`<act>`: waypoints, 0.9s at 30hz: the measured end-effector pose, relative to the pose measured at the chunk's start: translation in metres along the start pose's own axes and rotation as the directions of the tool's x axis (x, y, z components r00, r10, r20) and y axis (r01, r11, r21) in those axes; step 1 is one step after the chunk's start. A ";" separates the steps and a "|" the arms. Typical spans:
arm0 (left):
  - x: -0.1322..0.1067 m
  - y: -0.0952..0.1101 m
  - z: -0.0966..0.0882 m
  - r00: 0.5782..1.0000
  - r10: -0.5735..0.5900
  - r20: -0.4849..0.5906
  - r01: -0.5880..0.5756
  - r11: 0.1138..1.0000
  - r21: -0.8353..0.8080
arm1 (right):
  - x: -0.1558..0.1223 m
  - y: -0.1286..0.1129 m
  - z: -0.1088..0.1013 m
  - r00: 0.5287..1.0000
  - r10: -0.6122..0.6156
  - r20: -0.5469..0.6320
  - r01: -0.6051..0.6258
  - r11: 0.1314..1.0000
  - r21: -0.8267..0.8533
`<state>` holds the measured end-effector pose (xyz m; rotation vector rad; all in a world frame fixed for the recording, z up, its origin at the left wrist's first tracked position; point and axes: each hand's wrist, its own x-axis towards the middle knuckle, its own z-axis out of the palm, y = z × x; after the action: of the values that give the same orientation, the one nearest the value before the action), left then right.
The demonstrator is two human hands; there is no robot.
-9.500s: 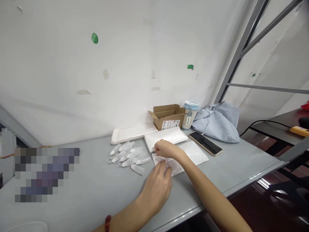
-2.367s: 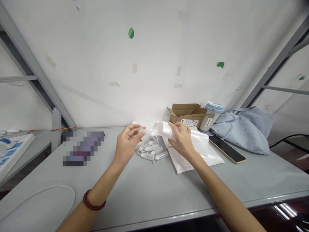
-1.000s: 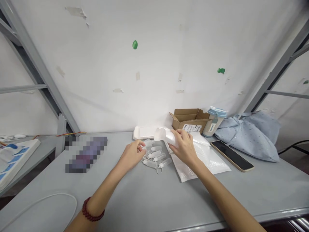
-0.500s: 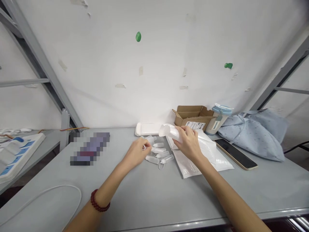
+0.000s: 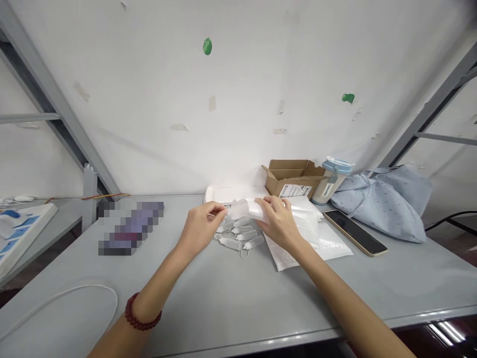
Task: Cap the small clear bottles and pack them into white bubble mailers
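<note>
My right hand (image 5: 278, 221) is wrapped round a translucent plastic bag (image 5: 244, 209) held sideways, its mouth facing left. At that mouth, my left hand (image 5: 204, 223) has thumb and forefinger pinched together; what lies between the fingertips is too small to make out. Beneath the bag, several small clear plastic squeeze tubes (image 5: 231, 243) lie in a loose pile on the grey table, some with looped caps. White bubble mailers (image 5: 330, 242) lie under and to the right of my right hand.
Behind my hands stand a white tray-like packet (image 5: 217, 194), an open cardboard box (image 5: 276, 187) and a blue-lidded cup (image 5: 328, 186). A phone (image 5: 356, 232) and a pale blue cloth bag (image 5: 387, 204) lie right. On the left are a blurred-out item (image 5: 132, 228) and a white cable (image 5: 93, 286).
My left hand has risen from the tube pile to the bag's mouth. My right hand has brought the bag slightly left and lower. The camera view has shifted a little.
</note>
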<state>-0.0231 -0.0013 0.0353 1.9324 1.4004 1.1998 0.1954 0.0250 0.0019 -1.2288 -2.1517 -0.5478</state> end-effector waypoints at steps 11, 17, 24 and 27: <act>-0.008 0.000 0.019 0.949 0.243 0.199 -0.277 0.947 0.161 | -0.002 -0.024 -0.001 0.989 -0.145 -0.015 0.146 0.983 0.108; -0.008 0.000 0.014 0.973 0.187 -0.133 -0.189 0.982 0.000 | 0.000 -0.014 -0.004 0.995 -0.080 -0.055 0.083 0.994 0.073; 0.002 -0.016 0.008 0.967 0.127 -0.223 -0.106 0.989 0.107 | 0.002 0.017 -0.003 0.992 0.119 -0.052 -0.119 0.993 -0.009; 0.004 -0.028 0.015 0.985 0.166 -0.042 -0.149 0.951 0.272 | 0.002 0.024 -0.003 0.987 0.154 -0.046 -0.155 0.988 -0.004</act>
<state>-0.0242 0.0147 0.0070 2.2462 1.5327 1.2043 0.2162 0.0359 0.0073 -1.3605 -1.9977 -0.5122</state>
